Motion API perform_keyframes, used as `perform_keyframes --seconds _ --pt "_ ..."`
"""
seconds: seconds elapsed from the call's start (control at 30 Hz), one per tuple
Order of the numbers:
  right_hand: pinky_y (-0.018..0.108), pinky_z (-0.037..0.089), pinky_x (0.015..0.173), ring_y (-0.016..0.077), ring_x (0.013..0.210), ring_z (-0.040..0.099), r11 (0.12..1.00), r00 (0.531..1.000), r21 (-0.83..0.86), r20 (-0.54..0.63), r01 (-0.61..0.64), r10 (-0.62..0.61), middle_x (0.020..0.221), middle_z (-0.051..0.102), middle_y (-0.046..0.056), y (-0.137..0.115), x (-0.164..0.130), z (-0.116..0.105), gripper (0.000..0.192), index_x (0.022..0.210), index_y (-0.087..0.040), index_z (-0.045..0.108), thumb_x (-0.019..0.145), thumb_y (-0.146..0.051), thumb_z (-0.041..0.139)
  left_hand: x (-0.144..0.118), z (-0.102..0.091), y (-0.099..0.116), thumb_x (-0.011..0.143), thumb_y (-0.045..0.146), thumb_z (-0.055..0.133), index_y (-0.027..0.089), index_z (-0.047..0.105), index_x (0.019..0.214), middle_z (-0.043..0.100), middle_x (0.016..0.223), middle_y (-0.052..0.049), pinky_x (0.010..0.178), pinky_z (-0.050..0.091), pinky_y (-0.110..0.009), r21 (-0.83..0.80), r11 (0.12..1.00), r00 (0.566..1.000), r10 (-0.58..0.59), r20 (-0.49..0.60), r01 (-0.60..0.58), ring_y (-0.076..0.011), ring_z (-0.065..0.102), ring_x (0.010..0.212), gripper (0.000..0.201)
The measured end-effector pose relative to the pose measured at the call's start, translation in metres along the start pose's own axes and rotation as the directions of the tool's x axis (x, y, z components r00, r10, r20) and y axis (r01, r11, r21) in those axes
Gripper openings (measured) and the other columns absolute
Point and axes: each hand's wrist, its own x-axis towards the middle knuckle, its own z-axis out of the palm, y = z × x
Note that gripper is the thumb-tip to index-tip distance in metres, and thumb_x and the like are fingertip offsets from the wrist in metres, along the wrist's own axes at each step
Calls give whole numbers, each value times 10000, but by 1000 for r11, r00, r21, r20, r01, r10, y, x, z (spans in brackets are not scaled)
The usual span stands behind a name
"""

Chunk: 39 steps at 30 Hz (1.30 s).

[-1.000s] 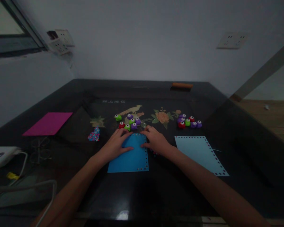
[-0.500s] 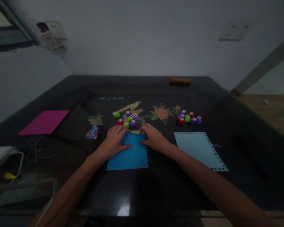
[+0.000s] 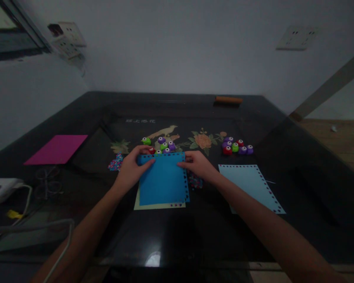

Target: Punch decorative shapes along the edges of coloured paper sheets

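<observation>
Between my hands is a blue sheet of paper (image 3: 164, 179) with dark dots along its top and right edges. My left hand (image 3: 133, 167) pinches its upper left corner, thumb in front and fingers behind. My right hand (image 3: 198, 166) grips the upper right corner in the same way. Beneath the blue sheet a pale yellow sheet (image 3: 162, 206) lies on the table, its lower strip and left edge showing. Several small one-eyed toys (image 3: 164, 146) in green, purple and red sit just beyond the blue sheet. A pile of tiny coloured beads (image 3: 195, 181) shows partly under my right hand.
A light blue dotted sheet (image 3: 250, 184) lies right, below another toy cluster (image 3: 235, 147). At left are a pink sheet (image 3: 56, 149), more beads (image 3: 115, 162), glasses (image 3: 47, 182) and a white device (image 3: 4, 190) with a cable. A brown roll (image 3: 229, 100) lies at the back.
Both hands have taken the blue sheet by its upper corners and lifted it up and slightly right. The yellow sheet's lower edge and the beads near my right hand have come into sight.
</observation>
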Motion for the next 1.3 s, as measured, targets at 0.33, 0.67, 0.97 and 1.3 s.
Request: perform_keyframes --seconds 0.33,0.67,0.97,1.3 --pt "266 397 541 113 548 495 986 995 169 -96 2 14 615 547 -17 -9 -3 -30 122 732 -189 573 738 -285 647 -11 13 9 733 419 698 175 514 1199 673 1123 -123 794 560 -431 -565 698 896 -299 327 440 -276 676 922 558" --pt "275 439 561 132 608 548 956 963 294 -261 5 75 712 620 13 -2 -36 -45 266 866 -175 629 691 -366 690 -30 36 18 822 501 542 189 502 538 537 440 20 492 429 -248 -219 941 875 -133 466 260 -117 498 424 424" --pt "252 338 495 110 519 469 975 967 218 -240 -37 91 559 516 -19 14 -79 -56 340 665 -195 513 832 -491 530 -21 51 45 871 476 447 210 433 468 471 418 38 553 423 -260 -176 976 878 -26 477 125 -115 453 425 483" --pt "259 374 510 114 527 472 955 954 291 -267 -54 135 572 465 -21 25 -88 -57 405 602 -199 464 844 -522 501 -15 74 55 821 507 479 215 435 507 479 404 43 510 418 -262 -169 965 900 -112 420 199 -121 454 402 431"
